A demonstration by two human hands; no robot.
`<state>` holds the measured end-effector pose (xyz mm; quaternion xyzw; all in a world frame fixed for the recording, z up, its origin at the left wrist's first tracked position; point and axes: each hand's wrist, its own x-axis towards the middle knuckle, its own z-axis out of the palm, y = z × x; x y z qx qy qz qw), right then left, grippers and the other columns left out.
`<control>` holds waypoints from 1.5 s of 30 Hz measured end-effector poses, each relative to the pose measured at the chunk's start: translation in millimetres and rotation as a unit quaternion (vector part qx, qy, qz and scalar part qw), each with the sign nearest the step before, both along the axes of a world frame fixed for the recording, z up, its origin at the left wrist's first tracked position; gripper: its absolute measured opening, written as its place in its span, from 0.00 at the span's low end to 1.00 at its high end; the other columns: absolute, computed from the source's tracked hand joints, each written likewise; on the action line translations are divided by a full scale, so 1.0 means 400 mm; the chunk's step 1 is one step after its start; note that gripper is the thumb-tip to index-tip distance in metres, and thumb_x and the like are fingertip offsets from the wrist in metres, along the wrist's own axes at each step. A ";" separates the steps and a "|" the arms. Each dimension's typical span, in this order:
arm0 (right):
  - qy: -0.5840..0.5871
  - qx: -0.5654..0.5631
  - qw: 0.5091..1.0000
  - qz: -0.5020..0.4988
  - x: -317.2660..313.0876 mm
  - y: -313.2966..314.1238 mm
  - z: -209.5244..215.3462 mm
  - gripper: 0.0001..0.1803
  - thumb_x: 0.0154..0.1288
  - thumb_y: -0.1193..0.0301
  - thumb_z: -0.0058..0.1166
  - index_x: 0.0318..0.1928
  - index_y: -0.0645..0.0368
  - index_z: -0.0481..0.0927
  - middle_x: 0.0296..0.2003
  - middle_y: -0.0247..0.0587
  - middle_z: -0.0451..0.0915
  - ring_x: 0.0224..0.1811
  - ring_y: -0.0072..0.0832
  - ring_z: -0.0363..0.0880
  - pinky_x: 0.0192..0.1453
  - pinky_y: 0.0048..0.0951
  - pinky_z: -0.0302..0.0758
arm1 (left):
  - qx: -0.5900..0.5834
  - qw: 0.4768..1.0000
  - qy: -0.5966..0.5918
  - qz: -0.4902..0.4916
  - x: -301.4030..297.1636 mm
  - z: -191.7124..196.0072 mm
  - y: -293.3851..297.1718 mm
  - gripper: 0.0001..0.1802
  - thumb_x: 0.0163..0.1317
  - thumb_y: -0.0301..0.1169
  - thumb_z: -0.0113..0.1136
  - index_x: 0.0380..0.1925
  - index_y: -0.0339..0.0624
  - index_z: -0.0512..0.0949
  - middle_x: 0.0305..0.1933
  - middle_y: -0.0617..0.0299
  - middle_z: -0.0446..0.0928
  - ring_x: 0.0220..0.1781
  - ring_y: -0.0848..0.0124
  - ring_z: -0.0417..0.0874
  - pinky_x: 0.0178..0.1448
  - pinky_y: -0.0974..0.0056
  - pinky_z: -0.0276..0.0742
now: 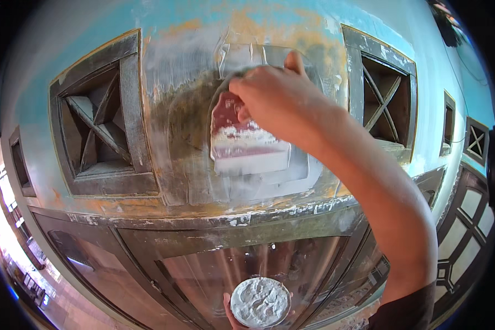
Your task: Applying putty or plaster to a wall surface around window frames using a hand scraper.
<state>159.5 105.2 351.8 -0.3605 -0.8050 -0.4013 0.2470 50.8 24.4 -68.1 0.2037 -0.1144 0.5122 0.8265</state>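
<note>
My right hand (283, 96) reaches up to the wall with its fingers closed round a putty spreader (225, 114). The spreader is dark red, and white filler (237, 133) clings across its lower part. It lies against a wall patch (278, 190) smeared with pale, wet-looking filler. Low in the view, my left hand (230, 319) supports a round bowl (232, 303) from the side and below. Lumpy white filler (260, 300) fills the bowl to its rim. Most of the left hand's fingers are hidden behind the bowl.
Framed wooden vents with crossed slats flank the patch, one on the left (102, 118) and one on the right (385, 102). Beneath runs a worn wooden ledge (181, 224) above glazed panels (203, 275). A panelled door (467, 214) stands at far right.
</note>
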 end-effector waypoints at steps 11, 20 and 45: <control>0.094 0.111 0.988 -0.045 0.015 -0.077 0.132 0.08 0.67 0.66 0.62 0.44 0.54 0.83 0.34 0.45 0.85 0.47 0.41 0.83 0.54 0.51 0.63 | -0.028 0.998 -0.061 -0.008 -0.035 0.016 -0.056 0.55 0.60 0.74 0.51 0.73 0.39 0.65 0.72 0.38 0.69 0.71 0.33 0.69 0.69 0.26 0.68; 0.025 -0.122 0.990 0.059 -0.036 -0.046 -0.047 0.04 0.65 0.70 0.61 0.37 0.56 0.84 0.33 0.42 0.85 0.45 0.38 0.85 0.62 0.58 0.61 | -0.069 0.997 -0.042 0.008 -0.065 -0.003 -0.075 0.56 0.58 0.75 0.50 0.71 0.39 0.67 0.71 0.40 0.70 0.70 0.33 0.71 0.70 0.27 0.67; -0.017 -0.128 0.990 -0.050 -0.143 -0.031 -0.043 0.06 0.67 0.66 0.62 0.39 0.53 0.83 0.33 0.44 0.85 0.44 0.38 0.84 0.66 0.45 0.58 | -0.138 0.986 -0.083 0.035 -0.151 -0.062 -0.071 0.55 0.58 0.75 0.50 0.70 0.37 0.69 0.70 0.38 0.71 0.69 0.32 0.71 0.71 0.28 0.67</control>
